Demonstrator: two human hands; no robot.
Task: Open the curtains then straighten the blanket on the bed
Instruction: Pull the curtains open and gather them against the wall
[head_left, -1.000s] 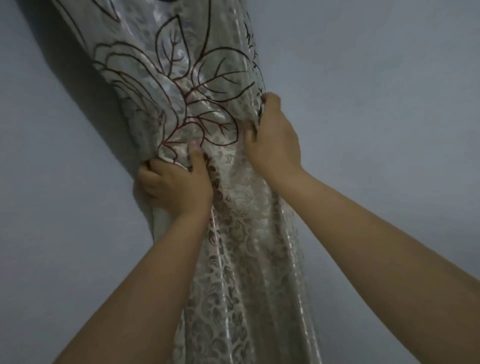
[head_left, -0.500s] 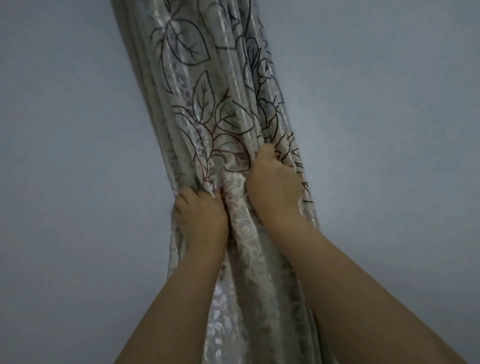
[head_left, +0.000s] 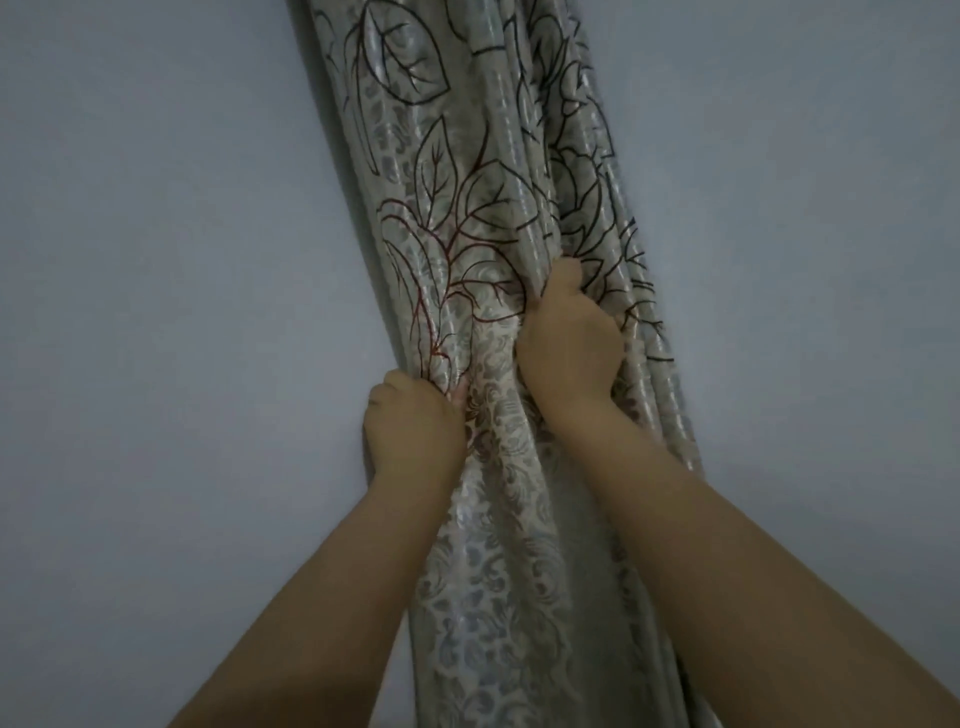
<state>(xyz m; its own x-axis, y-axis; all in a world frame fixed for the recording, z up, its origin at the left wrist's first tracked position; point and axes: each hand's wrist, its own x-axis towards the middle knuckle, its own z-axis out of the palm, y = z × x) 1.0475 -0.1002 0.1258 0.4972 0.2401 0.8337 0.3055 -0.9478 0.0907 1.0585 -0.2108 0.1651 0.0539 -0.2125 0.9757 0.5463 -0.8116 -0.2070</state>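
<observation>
Curtain (head_left: 483, 218): gathered into a bunch against a plain grey wall (head_left: 156, 260).
Left hand (head_left: 415, 431): fist closed around the bunch's left folds.
Right hand (head_left: 569, 343): clenched on folds, slightly higher.

curtains: 1 gathered curtain (head_left: 488, 218), running 12 to 6 o'clock | hands: 2, left hand (head_left: 413, 431) at 7 o'clock of centre, right hand (head_left: 569, 348) at 3 o'clock | bare forearms: 2 | walls: 1 plain wall (head_left: 156, 260)
</observation>
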